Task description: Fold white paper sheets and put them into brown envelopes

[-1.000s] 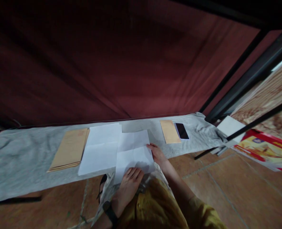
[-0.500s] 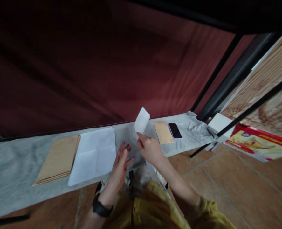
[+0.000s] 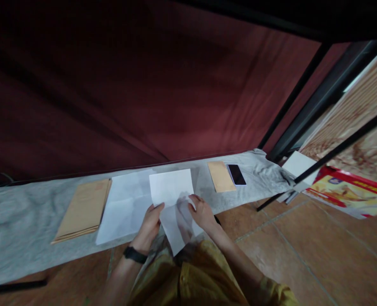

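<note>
A white sheet of paper [image 3: 171, 185] with a crease across it is held up in front of me, its lower half hanging down toward my lap. My left hand [image 3: 151, 219] pinches its left edge, thumb on top. On the opposite edge, the curled fingers of my right hand [image 3: 202, 212] grip the paper. Just left of it, a stack of white paper [image 3: 123, 210] with fold lines lies on the grey cloth. Beside that stack are several brown envelopes [image 3: 83, 206] in a pile. To the right lies a single smaller brown envelope [image 3: 222, 176].
A smartphone [image 3: 236, 174] lies right of the small envelope. Grey cloth [image 3: 22, 221] covers the narrow bench. Behind it hangs a dark red curtain [image 3: 175, 106]. A black metal bar [image 3: 347, 142], a white box [image 3: 298, 165] and a red-and-yellow box [image 3: 350, 191] are at the right.
The sheet, earlier held folded by my right hand alone, is now opened out and lower. My left hand, earlier empty with fingers spread, has taken its left edge.
</note>
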A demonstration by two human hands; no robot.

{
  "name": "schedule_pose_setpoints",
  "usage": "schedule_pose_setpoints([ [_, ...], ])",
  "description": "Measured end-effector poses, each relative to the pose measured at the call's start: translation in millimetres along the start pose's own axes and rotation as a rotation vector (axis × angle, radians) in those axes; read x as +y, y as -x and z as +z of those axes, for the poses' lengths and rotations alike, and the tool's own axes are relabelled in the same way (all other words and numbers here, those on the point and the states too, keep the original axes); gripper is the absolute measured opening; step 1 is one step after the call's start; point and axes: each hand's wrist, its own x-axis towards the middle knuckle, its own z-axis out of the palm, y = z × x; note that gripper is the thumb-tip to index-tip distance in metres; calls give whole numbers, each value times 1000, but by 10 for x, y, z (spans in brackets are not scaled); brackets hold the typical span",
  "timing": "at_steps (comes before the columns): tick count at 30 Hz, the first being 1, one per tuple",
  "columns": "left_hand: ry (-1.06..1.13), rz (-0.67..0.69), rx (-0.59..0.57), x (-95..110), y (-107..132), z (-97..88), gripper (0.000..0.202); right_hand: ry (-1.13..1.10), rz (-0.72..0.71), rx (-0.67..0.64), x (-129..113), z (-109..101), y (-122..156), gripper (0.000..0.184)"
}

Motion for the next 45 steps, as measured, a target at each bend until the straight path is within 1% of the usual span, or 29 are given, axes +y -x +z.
schedule_pose_setpoints([
  [2, 23, -37, 4, 44, -31, -63, 42, -15, 108, 72, 305, 55, 67, 38],
  [3, 35, -61, -6, 68, -50, -81, 41, -59, 152, 90, 442, 80, 105, 39],
  [6, 52, -118, -57, 136, -126, -81, 39, -321, 275, 94, 743, 127, 207, 44],
  [9, 40, -139, -90, 201, -227, -19, 38, -668, 393, 90, 871, 132, 242, 51],
  [11, 20, -135, -118, 237, -307, 40, 40, -890, 429, 78, 896, 124, 206, 48],
  [13, -3, -105, -140, 246, -388, 93, 42, -990, 438, 113, 907, 125, 125, 41],
  [14, -14, -82, -130, 231, -423, 109, 43, -980, 440, 151, 914, 133, 73, 39],
  [16, -56, -47, -56, 155, -471, 112, 46, -865, 439, 241, 938, 164, -41, 35],
  [18, -132, -36, 51, 20, -482, 70, 52, -714, 420, 294, 976, 210, -146, 33],
  [19, -178, -24, 74, -61, -475, 36, 56, -657, 412, 303, 998, 236, -188, 32],
  [22, -254, 18, 96, -293, -428, -76, 73, -585, 410, 296, 1056, 313, -273, 29],
  [25, -315, 71, 121, -439, -401, -149, 88, -553, 422, 279, 1080, 369, -315, 27],
  [28, -352, 109, 128, -499, -412, -176, 88, -514, 421, 254, 1069, 383, -322, 29],
  [31, -362, 130, 119, -514, -426, -187, 79, -445, 381, 242, 1054, 344, -265, 37],
  [33, -372, 144, 131, -508, -423, -192, 70, -351, 294, 247, 1058, 297, -188, 41],
  [35, -387, 163, 142, -496, -415, -187, 63, -234, 168, 249, 1072, 247, -94, 41],
  [37, -430, 201, 163, -483, -407, -168, 58, -142, 40, 211, 1085, 206, 1, 41],
  [40, -497, 254, 217, -474, -413, -118, 51, -50, -147, 78, 1084, 177, 121, 44],
  [42, -490, 245, 230, -479, -428, -88, 47, 0, -258, -17, 1076, 171, 180, 51],
  [45, -463, 227, 235, -493, -446, -78, 44, 50, -346, -107, 1078, 159, 231, 56],
])
